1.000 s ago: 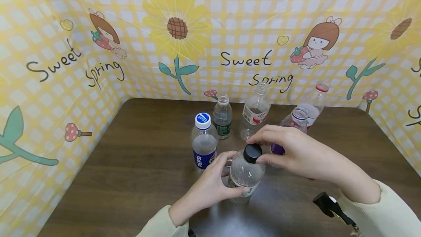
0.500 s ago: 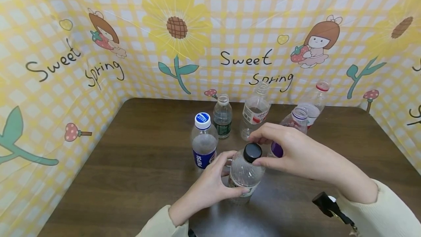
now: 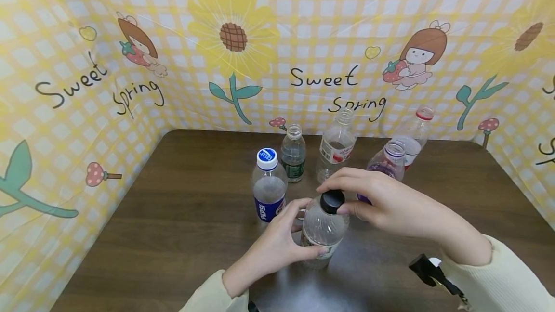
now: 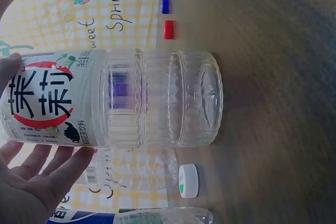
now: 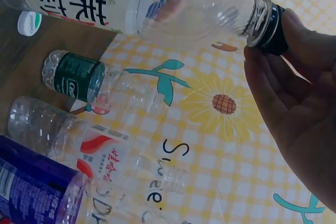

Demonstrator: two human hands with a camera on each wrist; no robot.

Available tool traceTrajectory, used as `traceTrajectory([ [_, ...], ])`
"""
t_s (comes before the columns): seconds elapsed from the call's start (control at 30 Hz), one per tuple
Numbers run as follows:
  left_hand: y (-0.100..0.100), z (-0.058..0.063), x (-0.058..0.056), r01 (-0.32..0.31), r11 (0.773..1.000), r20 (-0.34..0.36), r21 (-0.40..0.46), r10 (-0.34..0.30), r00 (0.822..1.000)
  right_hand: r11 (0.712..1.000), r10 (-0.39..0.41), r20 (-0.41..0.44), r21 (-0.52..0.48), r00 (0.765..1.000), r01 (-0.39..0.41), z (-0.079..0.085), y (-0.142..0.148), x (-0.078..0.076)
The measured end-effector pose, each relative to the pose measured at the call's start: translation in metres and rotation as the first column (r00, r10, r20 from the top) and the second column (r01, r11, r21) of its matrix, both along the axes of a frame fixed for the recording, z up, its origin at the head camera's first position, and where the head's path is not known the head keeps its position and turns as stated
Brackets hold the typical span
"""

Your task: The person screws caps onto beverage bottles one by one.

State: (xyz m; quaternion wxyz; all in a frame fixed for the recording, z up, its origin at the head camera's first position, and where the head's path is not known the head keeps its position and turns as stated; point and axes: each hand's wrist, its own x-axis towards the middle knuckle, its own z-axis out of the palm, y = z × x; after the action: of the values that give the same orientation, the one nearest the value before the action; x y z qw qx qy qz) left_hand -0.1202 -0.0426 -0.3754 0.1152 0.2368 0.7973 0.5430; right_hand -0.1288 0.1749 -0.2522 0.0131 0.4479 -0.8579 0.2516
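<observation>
My left hand (image 3: 284, 240) grips a clear plastic bottle (image 3: 325, 227) around its labelled middle, and the bottle stands upright on the table. Its pale label (image 4: 47, 98) with large black characters and red strokes faces the left wrist camera. A black cap (image 3: 333, 201) sits on the bottle's mouth. Thumb and fingers of my right hand (image 3: 390, 201) pinch that cap from opposite sides. In the right wrist view the cap (image 5: 275, 29) is on the neck, with clear ridges of thread showing below it.
A Pepsi bottle (image 3: 270, 189) with a white-and-blue cap stands left of the hands. Behind are uncapped bottles: a small green-labelled one (image 3: 294, 155), a red-and-white-labelled one (image 3: 337, 146), a purple-labelled one (image 3: 383, 165) and a red-ringed one (image 3: 412, 141). Loose white (image 4: 189, 181), red (image 4: 168, 30) and blue (image 4: 166, 6) caps lie about.
My right hand's fingers have shifted around the black cap, the index finger now reaching farther left over its far side. The left hand and bottle stay put.
</observation>
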Motion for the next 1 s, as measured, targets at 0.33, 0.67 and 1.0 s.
traceTrajectory([
  [0.33, 0.001, -0.0001, 0.0006, -0.004, 1.0, 0.008, 0.014, 0.004, 1.0, 0.998, -0.061, -0.028, -0.018, 0.998, 0.06, -0.0035, -0.004, 0.0035],
  [0.67, 0.0005, -0.0004, -0.0008, 0.004, 1.0, 0.036, 0.014, -0.004, 0.999, 0.998, -0.062, 0.014, -0.001, 0.998, 0.062, -0.001, -0.0016, 0.0028],
  [1.0, 0.0013, -0.0002, -0.0019, 0.003, 1.0, -0.001, 0.007, -0.003, 1.0, 1.0, 0.023, -0.005, 0.009, 1.0, -0.023, -0.0001, 0.0023, -0.0007],
])
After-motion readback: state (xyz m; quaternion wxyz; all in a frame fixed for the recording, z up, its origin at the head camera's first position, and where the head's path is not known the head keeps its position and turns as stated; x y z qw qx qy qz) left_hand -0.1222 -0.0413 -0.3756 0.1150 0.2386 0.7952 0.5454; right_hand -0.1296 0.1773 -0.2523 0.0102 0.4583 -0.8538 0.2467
